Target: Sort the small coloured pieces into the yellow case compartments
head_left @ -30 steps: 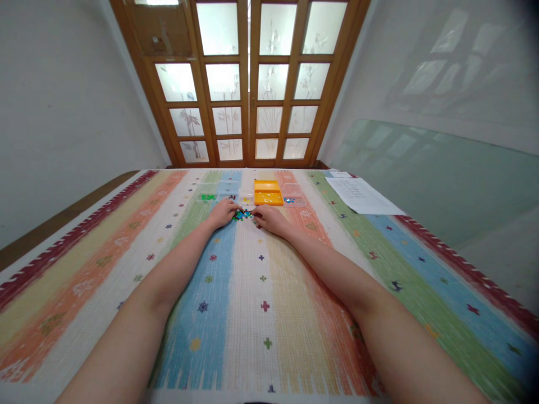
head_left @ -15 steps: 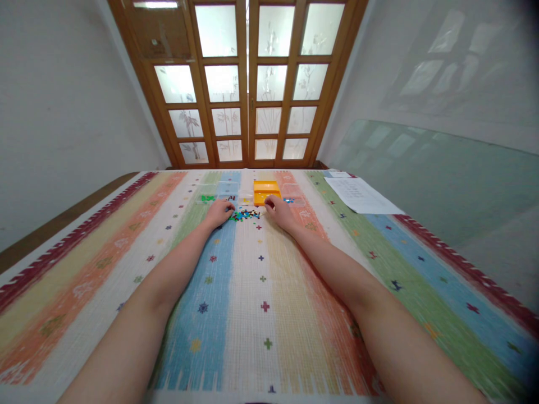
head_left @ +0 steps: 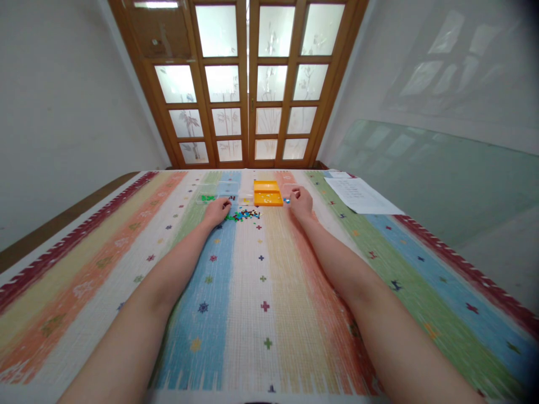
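A small pile of tiny coloured pieces [head_left: 243, 214] lies on the striped cloth, far out in front of me. My left hand [head_left: 218, 210] rests curled at the pile's left edge, fingertips touching the pieces. My right hand [head_left: 300, 201] is right of the orange tray [head_left: 267, 193], over a clear tray with blue pieces [head_left: 290, 200], fingers pinched together; what they hold is too small to see. Clear trays [head_left: 219, 197] stand in a row left of the orange one, one holding green pieces.
The striped cloth [head_left: 261, 292] covers the whole table. A white printed sheet [head_left: 362, 195] lies at the far right. A glass pane [head_left: 442, 179] leans on the right wall. Wooden glazed doors [head_left: 248, 84] stand behind the table.
My right hand has moved from the pile to the right, past the orange tray, to the clear tray with blue pieces. My left hand stayed at the pile.
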Available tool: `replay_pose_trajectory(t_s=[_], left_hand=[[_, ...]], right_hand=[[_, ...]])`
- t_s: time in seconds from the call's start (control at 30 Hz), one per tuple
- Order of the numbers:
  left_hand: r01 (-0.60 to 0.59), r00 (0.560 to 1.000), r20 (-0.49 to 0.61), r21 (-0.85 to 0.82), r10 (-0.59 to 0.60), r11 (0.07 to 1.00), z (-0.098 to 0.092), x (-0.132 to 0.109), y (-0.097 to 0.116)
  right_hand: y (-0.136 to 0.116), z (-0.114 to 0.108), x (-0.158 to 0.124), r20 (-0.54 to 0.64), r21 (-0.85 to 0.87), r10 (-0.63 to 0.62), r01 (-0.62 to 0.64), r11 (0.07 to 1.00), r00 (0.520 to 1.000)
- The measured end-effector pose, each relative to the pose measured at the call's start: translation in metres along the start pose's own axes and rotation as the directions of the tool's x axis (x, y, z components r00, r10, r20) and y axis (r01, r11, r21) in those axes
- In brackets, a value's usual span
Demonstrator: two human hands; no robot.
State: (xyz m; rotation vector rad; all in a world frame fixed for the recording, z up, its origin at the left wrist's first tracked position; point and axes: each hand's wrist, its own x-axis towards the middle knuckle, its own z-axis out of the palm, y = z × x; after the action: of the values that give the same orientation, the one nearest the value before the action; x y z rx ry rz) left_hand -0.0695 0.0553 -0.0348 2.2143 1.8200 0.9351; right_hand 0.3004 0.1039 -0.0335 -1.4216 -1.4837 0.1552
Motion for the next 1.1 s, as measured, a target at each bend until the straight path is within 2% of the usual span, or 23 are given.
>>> replay_pose_trajectory(t_s=[0.07,0.17,0.27,0.4,0.53,0.6,0.7,0.8,0.9,0.97,1.03,1.1], left_hand=[[0.024,0.999,-0.039,-0.029,-0.025,0.999,0.0,0.001,-0.001],[0.071,0.992,-0.092,-0.108,-0.081,0.992,0.002,0.003,-0.005],[0.162,0.975,-0.116,-0.226,-0.192,0.96,0.001,0.007,-0.012],[0.272,0.922,-0.155,-0.391,-0.354,0.879,-0.002,0.012,-0.023],[0.322,0.857,-0.171,-0.559,-0.486,0.764,-0.007,0.014,-0.032],[0.328,0.83,-0.182,-0.604,-0.527,0.726,-0.008,0.015,-0.033],[0.332,0.815,-0.197,-0.611,-0.545,0.718,-0.01,0.014,-0.032],[0.329,0.83,-0.211,-0.562,-0.516,0.759,-0.011,0.012,-0.029],[0.291,0.888,-0.209,-0.432,-0.409,0.854,-0.01,0.01,-0.022],[0.223,0.938,-0.185,-0.319,-0.292,0.921,-0.008,0.008,-0.016],[0.106,0.981,-0.137,-0.22,-0.138,0.97,-0.004,0.005,-0.007],[-0.052,0.997,-0.063,-0.138,0.043,0.989,-0.001,0.002,0.004]], right_hand=[[0.003,0.001,0.002,-0.018,-0.013,0.01,-0.011,1.0,1.0],[0.0,0.004,-0.001,0.026,-0.01,-0.015,0.015,1.0,1.0],[-0.005,0.009,-0.006,0.074,0.007,-0.062,0.062,0.998,0.995],[-0.012,0.011,-0.012,0.111,0.023,-0.111,0.109,0.994,0.988],[-0.018,0.009,-0.015,0.153,0.032,-0.114,0.11,0.993,0.982],[-0.021,0.008,-0.016,0.167,0.029,-0.11,0.107,0.994,0.98],[-0.022,0.009,-0.017,0.174,0.027,-0.106,0.103,0.994,0.979],[-0.022,0.011,-0.018,0.189,0.038,-0.114,0.108,0.993,0.975],[-0.021,0.013,-0.019,0.202,0.053,-0.131,0.122,0.991,0.971],[-0.021,0.014,-0.02,0.214,0.062,-0.14,0.13,0.99,0.967],[-0.022,0.015,-0.022,0.227,0.066,-0.148,0.137,0.988,0.963],[-0.023,0.015,-0.023,0.233,0.069,-0.157,0.145,0.987,0.96]])
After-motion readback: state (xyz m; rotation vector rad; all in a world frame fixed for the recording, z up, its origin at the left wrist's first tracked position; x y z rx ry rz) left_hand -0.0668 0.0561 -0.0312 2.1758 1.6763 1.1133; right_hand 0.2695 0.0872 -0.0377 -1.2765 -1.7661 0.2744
